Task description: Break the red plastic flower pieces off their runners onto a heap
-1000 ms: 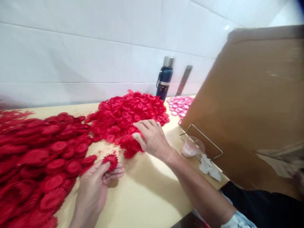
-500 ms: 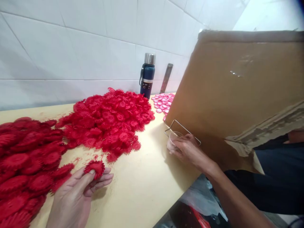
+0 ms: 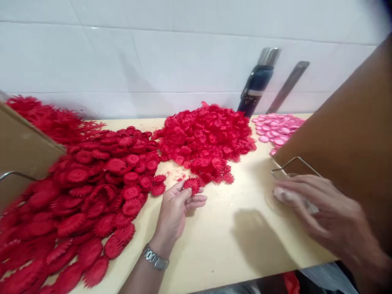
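Observation:
Between thumb and fingers, my left hand (image 3: 177, 204) holds a small red flower-shaped piece (image 3: 191, 185) with a frilled edge, just in front of a heap of loose frilled red pieces (image 3: 208, 139). To the left spreads a larger pile of thicker red discs (image 3: 104, 179) with toothed edges. My right hand (image 3: 324, 212), a little blurred, is low at the right with its fingers curled together at a pale white lump (image 3: 284, 196). A clear, round-rimmed container seems to be under those fingers, mostly hidden by the hand.
Cardboard boxes stand at the right (image 3: 346, 139) and left (image 3: 27, 151), a wire frame (image 3: 297, 160) beside the right one. Against the tiled wall are a dark blue flask (image 3: 257, 85), a metal strip (image 3: 288, 87), pink discs (image 3: 278, 128) and red strands (image 3: 52, 122).
The view has swung left and levelled, bringing the left box and the red strands into sight. My left hand keeps the red piece; my right hand stays near the clear container.

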Available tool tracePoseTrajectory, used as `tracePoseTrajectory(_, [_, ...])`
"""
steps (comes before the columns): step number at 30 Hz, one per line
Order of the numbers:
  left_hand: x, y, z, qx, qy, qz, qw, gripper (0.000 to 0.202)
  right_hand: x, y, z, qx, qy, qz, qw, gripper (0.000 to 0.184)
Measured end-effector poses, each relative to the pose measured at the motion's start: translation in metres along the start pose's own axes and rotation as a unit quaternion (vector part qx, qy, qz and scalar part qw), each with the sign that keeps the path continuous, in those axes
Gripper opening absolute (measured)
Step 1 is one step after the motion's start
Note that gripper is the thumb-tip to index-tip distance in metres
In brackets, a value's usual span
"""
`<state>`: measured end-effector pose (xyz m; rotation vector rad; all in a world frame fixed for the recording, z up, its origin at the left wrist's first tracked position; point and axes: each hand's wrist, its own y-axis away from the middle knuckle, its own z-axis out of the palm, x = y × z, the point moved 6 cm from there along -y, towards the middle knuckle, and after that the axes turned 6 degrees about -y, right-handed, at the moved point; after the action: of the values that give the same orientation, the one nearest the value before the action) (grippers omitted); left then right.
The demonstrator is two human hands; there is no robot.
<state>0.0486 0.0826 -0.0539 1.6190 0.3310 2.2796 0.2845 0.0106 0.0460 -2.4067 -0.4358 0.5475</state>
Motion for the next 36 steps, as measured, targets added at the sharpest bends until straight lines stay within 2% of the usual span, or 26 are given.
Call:
tracePoseTrajectory(3, [-0.004, 0.002, 0.004, -0.024, 0.001, -0.009, 1.000, 0.010, -0.056, -0.017, 0.051, -0.082, -0.144, -0.108, 0.980, 0.033])
tracePoseTrajectory(5, [-0.005, 0.002, 0.009, -0.060, 0.002, -0.004, 0.998, 0.007, -0.080, -0.023, 0.083, -0.109, -0.185, -0.169, 0.962, 0.038])
tracePoseTrajectory(7, [-0.006, 0.002, 0.014, -0.091, 0.005, -0.003, 0.996, 0.009, -0.087, -0.027, 0.107, -0.124, -0.175, -0.188, 0.958, 0.036])
tracePoseTrajectory(9, [-0.006, 0.002, 0.015, -0.105, 0.014, -0.003, 0.994, 0.014, -0.087, -0.027, 0.122, -0.139, -0.160, -0.192, 0.958, 0.035])
tracePoseTrajectory(16, [-0.005, -0.002, 0.008, -0.058, 0.020, 0.048, 0.997, 0.011, -0.090, -0.020, 0.124, -0.148, -0.194, -0.174, 0.954, 0.055])
tracePoseTrajectory(20, [-0.007, -0.001, 0.012, -0.091, 0.029, 0.055, 0.994, 0.016, -0.090, -0.016, 0.124, -0.143, -0.171, -0.195, 0.955, 0.049])
tracePoseTrajectory(23, [-0.006, 0.000, 0.013, -0.097, 0.030, 0.043, 0.994, 0.014, -0.082, -0.017, 0.117, -0.124, -0.199, -0.202, 0.951, 0.047])
tracePoseTrajectory(28, [-0.003, 0.000, 0.013, -0.095, 0.014, 0.029, 0.995, 0.011, -0.069, -0.033, 0.109, -0.085, -0.226, -0.160, 0.957, 0.028])
tracePoseTrajectory(33, [-0.002, 0.004, 0.014, -0.119, -0.006, 0.017, 0.993, 0.015, -0.071, -0.052, 0.125, -0.168, -0.235, -0.143, 0.947, 0.003])
tracePoseTrajectory(36, [-0.002, 0.004, 0.013, -0.125, -0.009, 0.024, 0.992, 0.018, -0.069, -0.059, 0.131, -0.193, -0.267, -0.118, 0.937, 0.008])
